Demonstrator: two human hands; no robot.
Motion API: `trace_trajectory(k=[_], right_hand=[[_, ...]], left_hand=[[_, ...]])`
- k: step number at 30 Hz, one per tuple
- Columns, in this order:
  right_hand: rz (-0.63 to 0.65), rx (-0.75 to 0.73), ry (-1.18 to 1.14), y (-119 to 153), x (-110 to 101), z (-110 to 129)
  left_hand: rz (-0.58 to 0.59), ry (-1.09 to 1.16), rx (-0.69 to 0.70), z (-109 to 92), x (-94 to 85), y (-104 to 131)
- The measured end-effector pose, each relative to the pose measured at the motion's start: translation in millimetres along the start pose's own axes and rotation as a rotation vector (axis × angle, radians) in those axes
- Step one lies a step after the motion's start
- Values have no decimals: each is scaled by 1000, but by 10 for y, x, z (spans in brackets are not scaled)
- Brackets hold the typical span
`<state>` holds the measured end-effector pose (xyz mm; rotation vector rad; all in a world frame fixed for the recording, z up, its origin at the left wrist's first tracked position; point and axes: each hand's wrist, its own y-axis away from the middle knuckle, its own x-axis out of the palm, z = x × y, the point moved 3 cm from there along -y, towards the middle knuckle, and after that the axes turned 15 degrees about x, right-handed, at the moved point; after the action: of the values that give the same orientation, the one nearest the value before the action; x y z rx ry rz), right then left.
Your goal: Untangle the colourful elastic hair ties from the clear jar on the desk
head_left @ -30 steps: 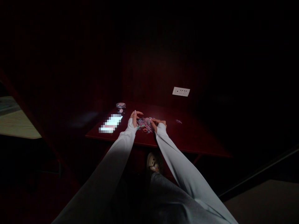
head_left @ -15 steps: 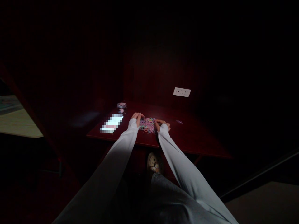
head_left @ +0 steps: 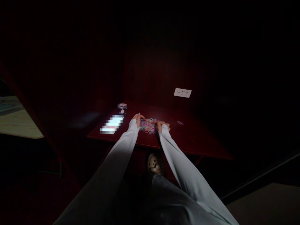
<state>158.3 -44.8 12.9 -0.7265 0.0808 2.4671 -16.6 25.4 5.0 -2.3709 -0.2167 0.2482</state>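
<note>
A pile of small rubber bands (head_left: pixel 148 126) in pink, purple, green and other colours lies on the dark red table (head_left: pixel 150 142). My left hand (head_left: pixel 137 119) rests at the pile's left edge, its fingers loosely bent and apart, touching the bands. On the opposite side, my right hand (head_left: pixel 163 126) has its fingers drawn in, with one fingertip reaching into the bands. Whatever may sit between those fingertips is too small to make out. A small group of purple bands (head_left: pixel 180 122) lies apart, to the right of my right hand.
A phone (head_left: pixel 112 124) with a lit, blurred-out screen lies on the left. Behind it stands a small clear round container (head_left: pixel 122 108). A white socket plate (head_left: pixel 182 92) is on the dark back wall. Below the table edge is my shoe (head_left: pixel 155 164).
The fingers of my right hand have drawn closer together at the pile's right edge. My left hand's fingers have shifted slightly. The phone, container and purple bands are where they were.
</note>
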Motion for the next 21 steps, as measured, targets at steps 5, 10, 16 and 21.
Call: trace_trajectory(k=[5,10,16,21], right_hand=[[4,-80,87,-51,61,-31],[7,-138,110,-104,93,-89],[-21,-144,103,-140,92,-105],[-37,-83,37,-142,69,-102]], left_hand=[[24,-15,45,-41,-29,5],[32,-76,41,-78,-78,4],[-32,-405,-206,-90,-181,49],[161,-589,-279,-186,-166,68]])
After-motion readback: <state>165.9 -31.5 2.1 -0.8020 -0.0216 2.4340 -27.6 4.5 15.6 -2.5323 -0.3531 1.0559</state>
